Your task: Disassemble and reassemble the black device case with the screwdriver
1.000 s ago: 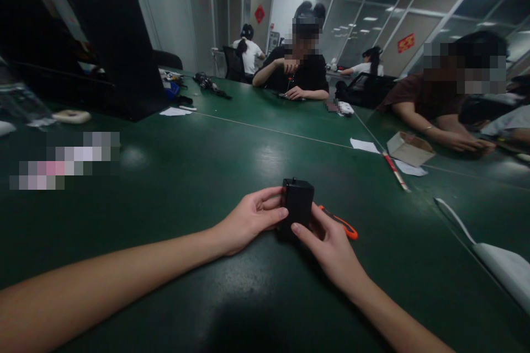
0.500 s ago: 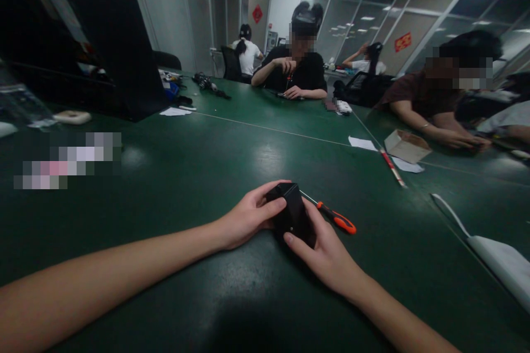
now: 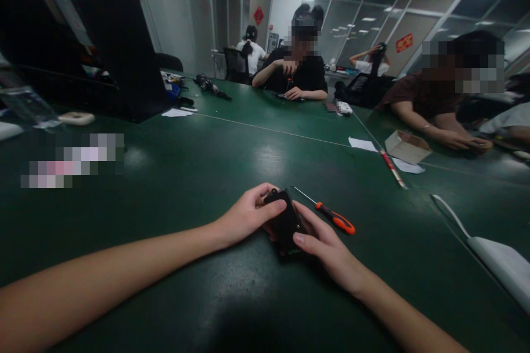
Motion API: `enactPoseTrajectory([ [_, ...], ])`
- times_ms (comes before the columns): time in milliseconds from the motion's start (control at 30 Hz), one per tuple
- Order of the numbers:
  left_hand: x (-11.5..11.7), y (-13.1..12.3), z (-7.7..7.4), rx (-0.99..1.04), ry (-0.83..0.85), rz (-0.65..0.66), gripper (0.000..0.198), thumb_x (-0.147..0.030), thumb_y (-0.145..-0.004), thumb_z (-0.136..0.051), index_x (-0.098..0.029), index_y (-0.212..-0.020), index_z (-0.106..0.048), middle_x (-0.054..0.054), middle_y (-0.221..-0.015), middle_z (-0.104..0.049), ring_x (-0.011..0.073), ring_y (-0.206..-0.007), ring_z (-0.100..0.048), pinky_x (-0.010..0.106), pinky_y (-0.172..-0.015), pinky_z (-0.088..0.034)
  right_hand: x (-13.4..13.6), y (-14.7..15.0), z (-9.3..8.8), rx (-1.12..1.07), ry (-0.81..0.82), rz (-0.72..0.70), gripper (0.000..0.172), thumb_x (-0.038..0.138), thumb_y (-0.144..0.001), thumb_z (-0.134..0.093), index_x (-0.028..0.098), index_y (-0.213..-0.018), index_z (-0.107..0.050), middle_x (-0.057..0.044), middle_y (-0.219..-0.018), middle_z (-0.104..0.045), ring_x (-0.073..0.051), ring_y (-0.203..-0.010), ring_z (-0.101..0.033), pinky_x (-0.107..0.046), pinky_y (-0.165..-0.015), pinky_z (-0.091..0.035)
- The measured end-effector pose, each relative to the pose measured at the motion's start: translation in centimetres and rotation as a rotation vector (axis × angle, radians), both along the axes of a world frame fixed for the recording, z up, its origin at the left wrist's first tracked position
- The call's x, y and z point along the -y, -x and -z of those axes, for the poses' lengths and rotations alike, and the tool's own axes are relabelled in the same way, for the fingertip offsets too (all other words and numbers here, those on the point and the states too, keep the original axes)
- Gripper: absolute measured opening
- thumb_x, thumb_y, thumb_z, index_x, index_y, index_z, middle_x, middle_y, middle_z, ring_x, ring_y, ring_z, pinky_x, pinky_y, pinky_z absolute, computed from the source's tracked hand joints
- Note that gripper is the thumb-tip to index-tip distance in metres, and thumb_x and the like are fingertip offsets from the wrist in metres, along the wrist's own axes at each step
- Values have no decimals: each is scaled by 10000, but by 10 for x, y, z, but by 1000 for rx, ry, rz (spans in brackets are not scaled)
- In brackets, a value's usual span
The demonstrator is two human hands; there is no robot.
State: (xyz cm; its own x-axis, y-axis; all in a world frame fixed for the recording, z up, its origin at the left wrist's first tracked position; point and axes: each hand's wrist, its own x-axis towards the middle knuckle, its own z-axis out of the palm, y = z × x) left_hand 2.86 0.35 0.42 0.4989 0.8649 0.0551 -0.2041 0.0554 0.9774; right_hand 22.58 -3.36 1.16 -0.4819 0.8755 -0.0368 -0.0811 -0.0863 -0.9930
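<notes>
A small black box-shaped device (image 3: 285, 223) is held between both hands just over the green table (image 3: 178, 287). It has a small knob at its far end and a shiny dot, perhaps a screw, near its right edge. My left hand (image 3: 252, 214) grips its far left side, thumb lying across the top face. On the near right side, my right hand (image 3: 327, 240) clasps it with the thumb on the edge. The undersides of the fingers are hidden. Just beyond my right hand lies a screwdriver (image 3: 335, 218) with an orange and black handle, its shaft pointing up-left.
A cardboard box (image 3: 408, 146), a red-and-white strip (image 3: 392, 169) and paper pieces lie farther right. A white power strip or similar casing (image 3: 503, 262) with a cable sits at the right edge. A large black panel (image 3: 111, 38) stands left. Co-workers sit across the table.
The black device has been turned in my hands, so its broad face now points up. My right thumb has shifted slightly right, and the screwdriver's tip now shows.
</notes>
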Motion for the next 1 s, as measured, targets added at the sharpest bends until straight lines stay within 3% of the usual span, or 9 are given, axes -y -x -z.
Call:
enactPoseTrajectory([
  [167, 2, 2, 1, 8, -34, 95, 428, -361, -784, -755, -178, -1095, -524, 31, -914, -652, 142, -712, -636, 242, -619, -489, 0, 0, 3, -101, 89, -54, 602, 343, -897, -646, 273, -1455, -432, -95, -1272, -658, -265, -1096, -668, -472, -993, -481],
  [333, 0, 0, 0, 69, -19, -30, 396, -375, -786, -747, -133, -1040, -563, 70, -920, -658, 185, -814, -645, 258, -664, -516, -2, -2, 2, -94, 102, -64, 746, 526, -842, -677, 249, -1474, -394, -133, -1228, -665, -266, -974, -718, -464, -904, -533],
  [433, -2, -1, 0, 94, 50, -85, 428, -422, -808, -713, -127, -1077, -559, 104, -972, -661, 212, -817, -656, 290, -637, -546, -3, -1, 4, -56, 91, -39, 822, 469, -798, -746, 234, -1487, -365, -129, -1189, -675, -262, -946, -729, -470, -912, -534],
  [600, -1, -1, 1, 94, 72, -109, 447, -449, -797, -717, -132, -1075, -567, 95, -960, -664, 201, -778, -661, 286, -609, -553, -4, -2, 9, -67, 77, -2, 775, 413, -849, -699, 205, -1500, -335, -116, -1095, -710, -267, -941, -733, -479, -901, -532],
  [833, -4, 0, 2, 137, 74, -126, 395, -489, -824, -671, -120, -954, -617, 75, -855, -675, 177, -745, -646, 265, -635, -532, -6, -4, 12, -82, 45, 115, 652, 396, -832, -696, 189, -1409, -475, -101, -1005, -727, -253, -795, -737, -451, -788, -550],
  [1000, -7, 1, 7, 143, 70, -167, 300, -390, -814, -701, -128, -920, -602, 50, -857, -649, 163, -793, -628, 263, -700, -519, -9, -5, 10, -16, -13, 305, 507, 410, -830, -691, 200, -1277, -581, -62, -961, -712, -211, -729, -705, -394, -744, -556],
])
